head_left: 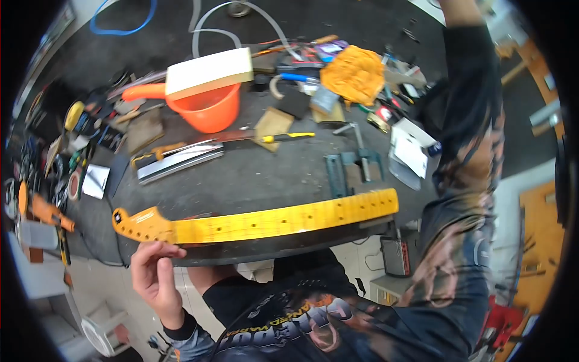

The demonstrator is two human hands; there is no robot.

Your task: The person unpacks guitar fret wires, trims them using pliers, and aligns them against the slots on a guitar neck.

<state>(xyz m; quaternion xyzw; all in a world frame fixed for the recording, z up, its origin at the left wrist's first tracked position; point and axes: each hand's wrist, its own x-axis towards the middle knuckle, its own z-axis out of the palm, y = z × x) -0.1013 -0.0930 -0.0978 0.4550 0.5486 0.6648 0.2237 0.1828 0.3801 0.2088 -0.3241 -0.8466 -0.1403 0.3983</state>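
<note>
A yellow guitar neck (283, 224) with dark dot inlays lies along the front of the dark workbench, its headstock (142, 223) to the left. My left hand (158, 271) is at the bench's front edge, just below where the headstock meets the fretboard. Its fingertips come up to the neck's lower edge; whether they touch it I cannot tell. Thumb and fingers are apart, with nothing seen between them. My right arm (461, 139) reaches up along the right side, and its hand is cut off beyond the top of the view.
Behind the neck lie a metal levelling beam (181, 163), a yellow-handled tool (289, 137) and a teal clamp-like tool (356, 172). Farther back are an orange pot (211, 111) with a cream block (208, 69) on it, and an orange cloth (353, 73). Hand tools clutter the left.
</note>
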